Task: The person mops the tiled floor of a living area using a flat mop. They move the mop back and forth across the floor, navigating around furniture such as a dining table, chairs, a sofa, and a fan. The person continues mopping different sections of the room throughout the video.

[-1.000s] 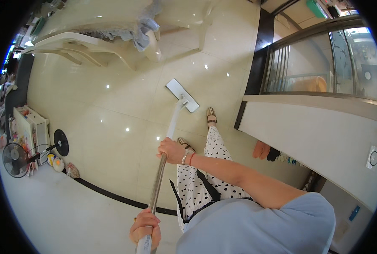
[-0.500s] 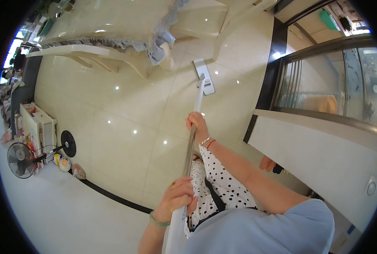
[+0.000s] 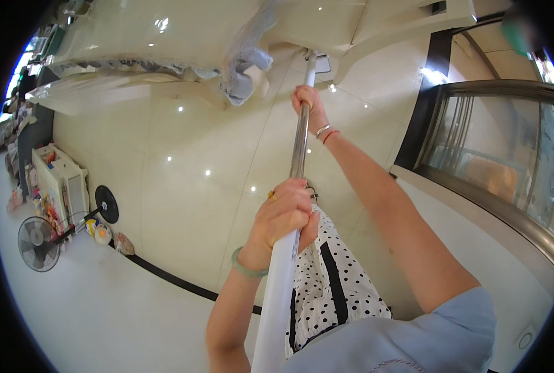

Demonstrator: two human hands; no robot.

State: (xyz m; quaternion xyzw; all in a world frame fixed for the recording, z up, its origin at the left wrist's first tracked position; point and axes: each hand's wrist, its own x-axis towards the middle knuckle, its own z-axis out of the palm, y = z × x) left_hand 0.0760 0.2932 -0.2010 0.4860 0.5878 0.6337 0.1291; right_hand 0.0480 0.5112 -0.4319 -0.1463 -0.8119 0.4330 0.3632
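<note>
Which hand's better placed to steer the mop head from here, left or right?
Right, probably. The right hand grips the pole farther out, nearer the mop head, with its arm stretched forward. The left hand grips it closer in, well behind the right.

One left hand (image 3: pixel 284 212) and one right hand (image 3: pixel 310 107) are counted, together with one mop (image 3: pixel 300 146) and one fan (image 3: pixel 39 244). One green bangle (image 3: pixel 244 268), one silver bracelet (image 3: pixel 323 130) and one red cord (image 3: pixel 330 136) are seen.

No lettering, numbers or signs can be read.
</note>
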